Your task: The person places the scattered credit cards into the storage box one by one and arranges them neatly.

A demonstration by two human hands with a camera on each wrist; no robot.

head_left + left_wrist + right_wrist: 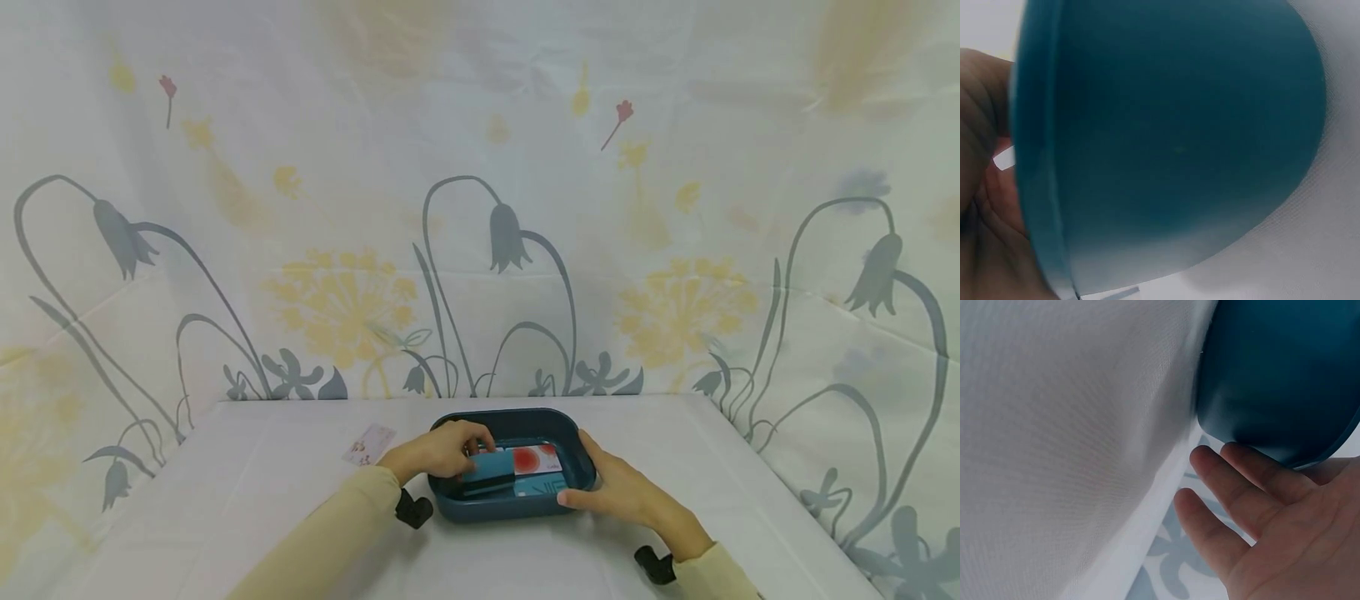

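Note:
A dark teal plastic box (510, 510) with rounded corners stands on the white table. Over its left rim, my left hand (442, 450) reaches inside with bent fingers beside a blue card-like piece (487, 467); whether they pinch it is hidden. At the right end, my right hand (626, 492) holds the box, thumb over the near rim and another finger along the side. In the right wrist view its other fingers (1235, 487) stretch out below the box wall. Also inside lie a white card with a red round print (536, 459) and a blue patterned card (540, 485).
A small pale card with red marks (370, 444) lies on the table (285, 467) left of the box. Behind the table hangs a white cloth (465, 125) printed with grey and yellow flowers. Each wrist wears a small black camera (413, 508).

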